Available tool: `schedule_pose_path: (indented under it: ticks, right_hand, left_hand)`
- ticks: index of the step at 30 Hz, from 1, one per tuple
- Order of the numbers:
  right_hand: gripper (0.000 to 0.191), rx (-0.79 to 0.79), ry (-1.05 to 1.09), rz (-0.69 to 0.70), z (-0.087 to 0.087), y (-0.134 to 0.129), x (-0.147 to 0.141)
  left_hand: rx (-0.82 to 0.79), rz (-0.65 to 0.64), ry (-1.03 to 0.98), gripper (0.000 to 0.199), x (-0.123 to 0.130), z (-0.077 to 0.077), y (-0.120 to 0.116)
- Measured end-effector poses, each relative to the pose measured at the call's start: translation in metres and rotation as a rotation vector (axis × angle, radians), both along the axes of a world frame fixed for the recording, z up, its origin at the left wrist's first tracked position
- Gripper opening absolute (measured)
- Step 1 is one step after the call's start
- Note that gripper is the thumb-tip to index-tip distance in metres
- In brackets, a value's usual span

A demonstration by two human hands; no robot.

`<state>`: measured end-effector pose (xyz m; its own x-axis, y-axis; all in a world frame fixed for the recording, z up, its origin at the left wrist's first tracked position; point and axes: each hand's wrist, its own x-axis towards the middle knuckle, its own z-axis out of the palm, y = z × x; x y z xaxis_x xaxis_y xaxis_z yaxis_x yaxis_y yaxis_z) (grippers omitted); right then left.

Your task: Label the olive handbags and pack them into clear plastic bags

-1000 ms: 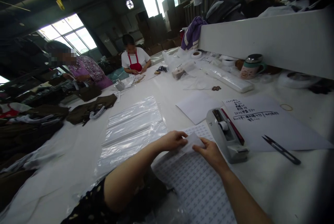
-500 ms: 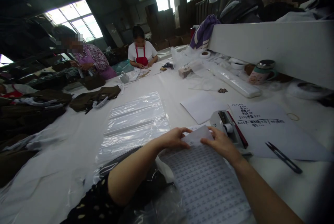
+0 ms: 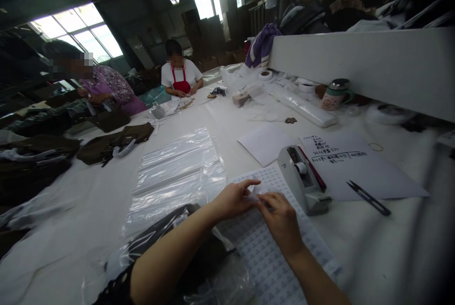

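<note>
A sheet of paper printed with rows of small repeated marks (image 3: 275, 263) lies on the table under both of my hands. Above its upper part, my left hand (image 3: 235, 199) and my right hand (image 3: 281, 219) meet with fingertips pinched. A small pale piece (image 3: 252, 195), like a label, shows between them; its details are too blurred to read. Close by on the right stands a grey tape dispenser (image 3: 305, 186). To the left of the sheet, partly under my left forearm, is a dark item in a clear plastic bag (image 3: 199, 253).
Clear plastic bags (image 3: 177, 165) lie flat ahead on the left. Thread snips (image 3: 369, 197) rest on a handwritten paper (image 3: 355, 167) at the right. Beyond are a lidded mug (image 3: 336, 94) and a white partition (image 3: 362, 63). Two people work across the table, with dark bags (image 3: 117, 141) near one.
My hands have brought their fingertips together. The sheet's upper edge, raised and bent between them before, now lies flat, and a small pale piece shows at my fingers. The view has shifted slightly right.
</note>
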<state>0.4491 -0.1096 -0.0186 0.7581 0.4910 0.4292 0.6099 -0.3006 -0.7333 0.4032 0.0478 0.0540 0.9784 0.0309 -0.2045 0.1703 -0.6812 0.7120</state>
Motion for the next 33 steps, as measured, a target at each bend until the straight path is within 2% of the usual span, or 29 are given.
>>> schedule_pose_path:
  ticks: [5,9,17,20,23,24,26,29,31,33]
  right_hand:
    - [0.017,-0.041,-0.046,0.009,0.004,-0.004,-0.003]
    - [0.017,-0.056,-0.083,-0.017,0.002,-0.006,-0.008]
    - [0.018,0.006,0.025,0.01,-0.004,-0.007,-0.014]
    - [0.022,0.087,0.267,-0.011,0.004,-0.01,-0.013]
    - [0.028,0.22,0.725,0.025,0.016,-0.012,-0.013]
    - [0.03,0.262,0.848,0.051,0.02,-0.011,-0.014]
    - [0.031,0.309,0.989,0.116,0.029,-0.009,-0.019]
    - [0.031,0.269,1.078,0.268,0.044,0.004,-0.035]
    - [0.032,0.199,1.139,0.397,0.055,0.02,-0.05]
    - [0.034,0.108,1.205,0.508,0.068,0.043,-0.069]
  left_hand:
    - [0.077,-0.035,-0.028,0.062,-0.007,0.001,-0.008]
    - [-0.016,0.009,-0.006,0.061,-0.006,-0.001,-0.011]
    - [-0.129,-0.001,0.131,0.071,-0.005,-0.002,-0.01]
    - [0.012,0.002,0.125,0.073,0.001,-0.002,-0.001]
    - [0.285,0.134,-0.084,0.073,-0.007,0.016,0.011]
    - [0.335,0.193,-0.182,0.07,-0.017,0.027,0.014]
    - [0.37,0.267,-0.378,0.056,-0.054,0.052,0.014]
    - [0.395,0.295,-0.639,0.031,-0.136,0.081,-0.005]
    - [0.416,0.301,-0.741,0.027,-0.194,0.082,-0.026]
    - [0.442,0.352,-0.761,0.028,-0.246,0.069,-0.045]
